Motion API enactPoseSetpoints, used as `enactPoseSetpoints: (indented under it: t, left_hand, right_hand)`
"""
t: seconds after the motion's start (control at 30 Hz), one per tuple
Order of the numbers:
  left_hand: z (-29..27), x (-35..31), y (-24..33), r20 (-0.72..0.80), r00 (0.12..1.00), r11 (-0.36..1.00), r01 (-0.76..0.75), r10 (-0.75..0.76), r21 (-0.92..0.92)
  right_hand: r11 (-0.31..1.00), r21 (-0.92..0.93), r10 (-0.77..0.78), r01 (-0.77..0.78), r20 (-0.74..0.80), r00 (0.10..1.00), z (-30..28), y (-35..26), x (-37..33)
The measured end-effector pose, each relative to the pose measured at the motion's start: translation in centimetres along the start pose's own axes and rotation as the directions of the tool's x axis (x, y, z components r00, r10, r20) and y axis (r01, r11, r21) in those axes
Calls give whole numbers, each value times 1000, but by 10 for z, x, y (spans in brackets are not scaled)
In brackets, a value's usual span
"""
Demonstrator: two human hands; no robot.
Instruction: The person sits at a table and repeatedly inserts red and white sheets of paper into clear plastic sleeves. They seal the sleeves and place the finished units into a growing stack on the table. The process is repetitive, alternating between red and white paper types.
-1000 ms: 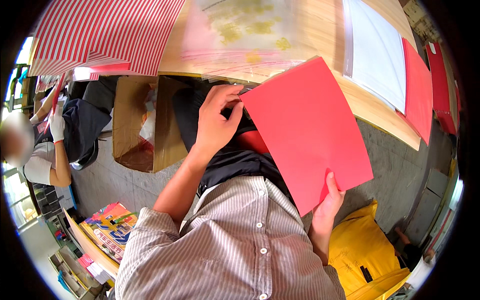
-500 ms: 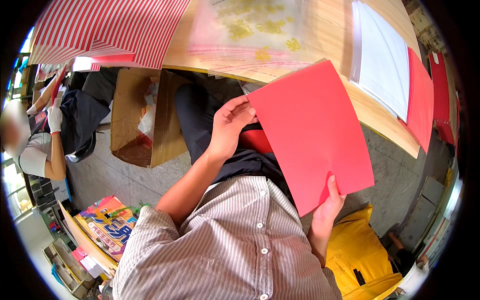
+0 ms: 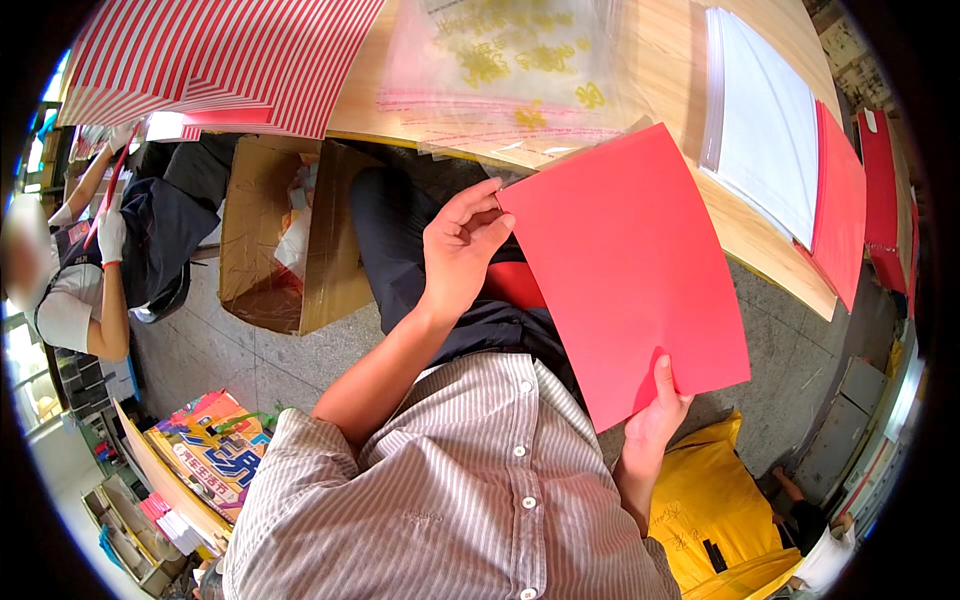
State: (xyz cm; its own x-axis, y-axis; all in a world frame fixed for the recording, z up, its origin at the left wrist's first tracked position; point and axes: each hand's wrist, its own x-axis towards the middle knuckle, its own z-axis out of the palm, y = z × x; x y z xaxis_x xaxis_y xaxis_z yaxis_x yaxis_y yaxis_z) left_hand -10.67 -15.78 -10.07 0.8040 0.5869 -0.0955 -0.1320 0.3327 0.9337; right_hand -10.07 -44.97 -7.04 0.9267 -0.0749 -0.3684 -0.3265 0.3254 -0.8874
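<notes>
A flat red card sheet (image 3: 630,270) slants above my lap, reaching toward the table's front edge. Whether it is a single sheet or several layers, I cannot tell. My left hand (image 3: 460,245) is at its upper left corner, thumb and fingers closed on the edge. At the lower edge my right hand (image 3: 655,415) grips the sheet, thumb lying on the red face and the other fingers mostly hidden behind it. Clear plastic bags (image 3: 500,75) with yellow print and pink lines lie on the table just beyond the sheet.
The wooden table (image 3: 660,70) carries red-and-white striped sheets (image 3: 230,60) at left, white sheets (image 3: 765,130) and red sheets (image 3: 840,200) at right. An open cardboard box (image 3: 340,240) stands left of my legs. A yellow bag (image 3: 715,510) lies lower right. A gloved co-worker (image 3: 85,300) sits at far left.
The red sheet and my hands stay almost in place. My left fingers have shifted slightly at the corner. The co-worker's arms at the far left have moved a little.
</notes>
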Motion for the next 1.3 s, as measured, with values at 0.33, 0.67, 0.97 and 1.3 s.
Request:
enactPoseSetpoints:
  t: [0.33,0.67,0.97,1.3]
  left_hand:
    - [0,-1,-3,-80,996,998,42,-45,-40]
    - [2,-3,-6,-83,997,1000,-1,3,26]
    - [5,-5,-5,-123,991,999,44,-43,5]
    - [0,-4,-6,-94,993,995,83,-79,47]
  right_hand:
    - [1000,13,22,-22,-12,1000,8,-7,-4]
    - [1000,3,31,-31,-28,999,4,-5,-4]
    - [997,31,73,-71,-35,997,5,-3,-4]
    - [988,96,121,-118,-21,992,2,-2,-2]
